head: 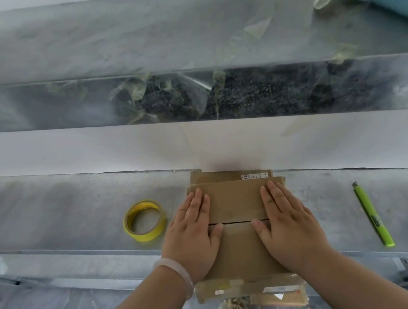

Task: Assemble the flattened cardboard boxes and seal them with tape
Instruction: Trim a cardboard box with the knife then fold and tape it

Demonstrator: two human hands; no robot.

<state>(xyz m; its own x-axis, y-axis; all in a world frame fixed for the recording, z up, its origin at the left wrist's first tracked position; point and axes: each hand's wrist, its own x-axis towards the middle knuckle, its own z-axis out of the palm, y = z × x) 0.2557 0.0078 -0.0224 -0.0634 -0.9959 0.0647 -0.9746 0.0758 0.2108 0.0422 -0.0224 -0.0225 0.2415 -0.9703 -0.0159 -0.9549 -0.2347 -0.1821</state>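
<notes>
At bench [74,213] centre, close to the body: cardboard box [234,202], top flaps folded down, meeting along a seam [238,221]. Seam axis left to right across the view, level with both thumbs. Far edge of box up against a white strip [91,150]. Toward the body, more cardboard with old tape and frayed scraps. Same box or another piece beneath: cannot tell.

Left hand [193,238]: palm down on the left part of the flaps, fingers [200,205] straight, close together, pointing away from the body, thumb laid inward at the seam. Gripping nothing, only pressing. Right hand [288,223]: mirror of the same on the right part, fingers straight and together, thumb tip at the seam. Bare band of cardboard between the two hands.

Yellow tape roll [145,221]: lying flat on the bench, just beside the left hand on its outer side, well apart from the right hand. Green utility knife [372,214]: on the bench to the right, apart from the right hand, long axis near to far.

Judged step: flaps closed and held down, not yet taped.

Judged next: reach for the roll with the left hand, clearly the nearer one, with the right hand alone holding the flaps down. Strip to go along the seam, so left to right, crosswise to the present finger direction.

Likely risk: spring-back of the left flap on release, with the seam gap opening.
</notes>
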